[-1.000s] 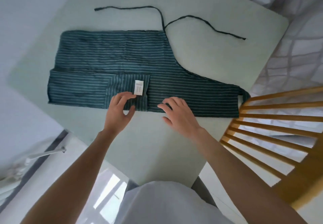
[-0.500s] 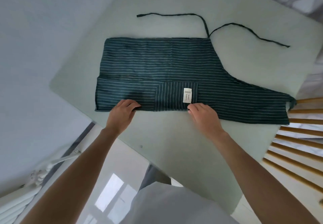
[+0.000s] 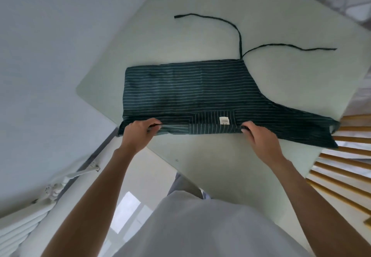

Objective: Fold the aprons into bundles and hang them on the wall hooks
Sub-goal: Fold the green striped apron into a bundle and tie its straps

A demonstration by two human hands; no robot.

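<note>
Two hands on near hem of apron [image 3: 192, 88], dark green w/ pale stripes, spread flat on pale table [image 3: 281, 25]. At 9 o'clock end of hem: left hand [image 3: 138, 131] pinching edge, fingers curled round fabric. Mid-hem: white label [image 3: 224, 120]. Toward 3 o'clock: right hand [image 3: 259, 136] gripping same edge. Ties [image 3: 239, 33] trailing off at 12. Wooden chair [image 3: 345, 168] at 4.

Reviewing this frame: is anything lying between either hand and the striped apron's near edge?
No. The left hand and right hand each already have a grip on the near edge of the apron, with nothing between them. The wall hooks are out of view, so that path cannot be judged.
</note>
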